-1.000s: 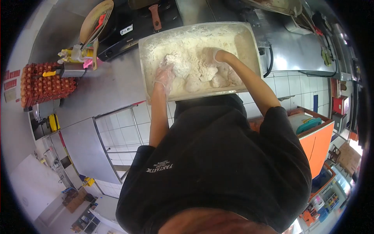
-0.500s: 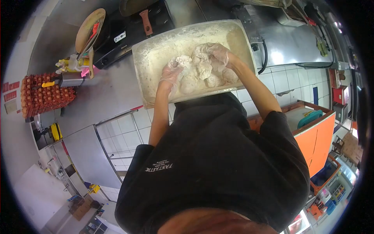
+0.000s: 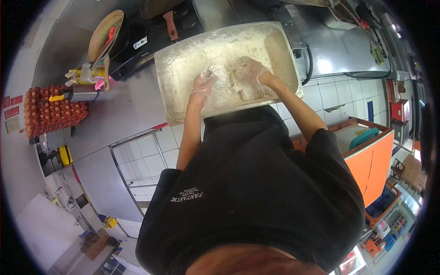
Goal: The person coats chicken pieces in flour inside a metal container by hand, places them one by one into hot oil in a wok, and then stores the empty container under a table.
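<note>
A large metal tray [image 3: 166, 101] holds pale flour and several flour-coated pieces [image 3: 246, 94]. My left hand [image 3: 203, 85], in a clear plastic glove, closes its fingers round a coated piece [image 3: 219, 77] in the left middle of the tray. My right hand [image 3: 251, 71], gloved too, lies over the coated pieces right of centre, its fingers bent down and dusted with flour. Whether the right fingers grip a piece cannot be made out.
Behind the tray is a black stove [image 3: 137, 46] with a pan handle [image 3: 170, 25]. Stacked egg trays [image 3: 55, 110] stand at the far left, near yellow bottles [image 3: 94, 72]. An orange cabinet [image 3: 369, 167] is at the right.
My right hand has come down from a raised coated piece onto the pieces in the tray. My left hand has shifted slightly right with its fingers round a coated piece.
</note>
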The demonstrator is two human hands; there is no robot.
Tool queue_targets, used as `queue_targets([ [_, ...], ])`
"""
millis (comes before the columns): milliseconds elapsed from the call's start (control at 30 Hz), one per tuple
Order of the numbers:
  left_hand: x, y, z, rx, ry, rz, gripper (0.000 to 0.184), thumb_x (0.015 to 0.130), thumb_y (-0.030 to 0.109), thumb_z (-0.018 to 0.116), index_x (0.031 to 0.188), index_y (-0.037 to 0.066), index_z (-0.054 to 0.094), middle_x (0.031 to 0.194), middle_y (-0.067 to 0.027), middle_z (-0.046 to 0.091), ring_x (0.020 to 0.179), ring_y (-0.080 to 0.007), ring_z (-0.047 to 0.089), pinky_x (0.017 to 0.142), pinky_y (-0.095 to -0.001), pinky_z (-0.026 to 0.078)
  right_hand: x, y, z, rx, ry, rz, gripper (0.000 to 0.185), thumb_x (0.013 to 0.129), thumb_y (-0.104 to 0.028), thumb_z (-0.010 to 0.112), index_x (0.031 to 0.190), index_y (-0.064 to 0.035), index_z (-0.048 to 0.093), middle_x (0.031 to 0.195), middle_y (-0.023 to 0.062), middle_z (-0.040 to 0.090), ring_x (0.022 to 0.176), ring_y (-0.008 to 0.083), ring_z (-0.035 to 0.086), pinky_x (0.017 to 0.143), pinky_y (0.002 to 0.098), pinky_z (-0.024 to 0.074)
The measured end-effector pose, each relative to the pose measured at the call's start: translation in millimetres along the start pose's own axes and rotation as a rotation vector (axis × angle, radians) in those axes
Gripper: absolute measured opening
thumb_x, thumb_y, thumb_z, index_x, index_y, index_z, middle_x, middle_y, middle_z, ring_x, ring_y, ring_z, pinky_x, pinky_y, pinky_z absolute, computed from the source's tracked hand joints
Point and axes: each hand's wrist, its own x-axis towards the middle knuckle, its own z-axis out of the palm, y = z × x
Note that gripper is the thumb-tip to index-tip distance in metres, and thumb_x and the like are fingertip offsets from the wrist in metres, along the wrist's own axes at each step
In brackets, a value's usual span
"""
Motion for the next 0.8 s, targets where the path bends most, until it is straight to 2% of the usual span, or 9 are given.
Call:
queue_targets([
  [67,-10,16,6,0.106,0.115,-0.033,0.050,0.088,0.015,0.071,0.133,-0.002,0.055,0.129,-0.0107,0.062,0.116,-0.0197,0.058,0.100,-0.0322,0.044,-2,1,-13,-0.440,-0.271,-0.119,0.034,0.084,-0.024,0.065,0.113,-0.0069,0.064,0.096,0.0140,0.068,0.092,0.0315,0.064,0.086,0.0376,0.0511],
  [167,-15,31,11,0.100,0.087,-0.016,0.041,0.090,0.012,0.070,0.129,0.003,0.060,0.122,-0.0062,0.065,0.110,-0.0164,0.060,0.098,-0.0317,0.044,-13,-51,-64,-0.017,0.049,0.050,0.038,0.080,-0.020,0.067,0.116,-0.0083,0.064,0.099,0.0140,0.068,0.095,0.0318,0.064,0.092,0.0358,0.0501],
  [200,-14,31,11,0.099,0.087,-0.011,0.041,0.090,0.012,0.070,0.129,0.003,0.060,0.122,-0.0062,0.065,0.110,-0.0164,0.060,0.098,-0.0317,0.044,-12,-63,-71,0.600,0.131,0.394,0.039,0.081,-0.018,0.069,0.119,-0.0080,0.064,0.101,0.0125,0.069,0.096,0.0296,0.065,0.091,0.0333,0.0506],
  [267,-10,31,10,0.078,0.089,-0.044,0.041,0.089,0.011,0.071,0.127,0.003,0.060,0.123,-0.0058,0.065,0.109,-0.0165,0.061,0.098,-0.0316,0.045,-7,-73,-83,1.221,0.207,0.730,0.041,0.081,-0.016,0.070,0.121,-0.0078,0.064,0.103,0.0111,0.069,0.097,0.0274,0.066,0.091,0.0308,0.0510],
  [300,-10,33,12,0.078,0.089,-0.042,0.041,0.089,0.011,0.071,0.127,0.003,0.060,0.123,-0.0058,0.065,0.109,-0.0165,0.061,0.098,-0.0316,0.045,-4,-77,-88,0.706,0.236,0.220,0.040,0.084,-0.016,0.070,0.122,-0.0058,0.063,0.103,0.0089,0.069,0.095,0.0225,0.066,0.088,0.0285,0.0517],
  [367,-9,36,16,0.015,0.050,-0.042,0.043,0.088,0.010,0.072,0.129,0.003,0.059,0.122,-0.0058,0.066,0.108,-0.0168,0.062,0.097,-0.0316,0.046,-1,-88,-95,0.169,0.246,-0.268,0.040,0.087,-0.015,0.071,0.124,-0.0038,0.062,0.103,0.0068,0.070,0.093,0.0175,0.066,0.085,0.0263,0.0524],
  [433,-8,44,23,0.112,0.008,0.013,0.044,0.088,0.009,0.071,0.130,0.001,0.058,0.121,-0.0072,0.065,0.108,-0.0171,0.062,0.095,-0.0305,0.048,-2,-108,-97,0.985,0.009,0.279,0.041,0.090,-0.019,0.072,0.125,-0.0013,0.061,0.108,0.0062,0.069,0.093,0.0114,0.064,0.082,0.0243,0.0524],
  [667,7,33,29,0.034,-0.058,0.078,0.040,0.089,0.006,0.070,0.127,0.000,0.059,0.115,-0.0118,0.067,0.105,-0.0177,0.064,0.092,-0.0315,0.050,5,-117,-103,0.969,-0.016,0.259,0.045,0.089,-0.021,0.073,0.127,0.0004,0.059,0.110,0.0091,0.070,0.090,0.0180,0.066,0.080,0.0312,0.0542],
  [800,-1,42,35,0.053,-0.127,0.012,0.037,0.090,0.007,0.070,0.125,0.000,0.061,0.116,-0.0110,0.067,0.103,-0.0175,0.065,0.093,-0.0310,0.050,10,-122,-108,0.205,-0.027,0.256,0.048,0.083,-0.033,0.077,0.115,0.0010,0.063,0.100,0.0145,0.071,0.086,0.0270,0.068,0.079,0.0365,0.0540],
])
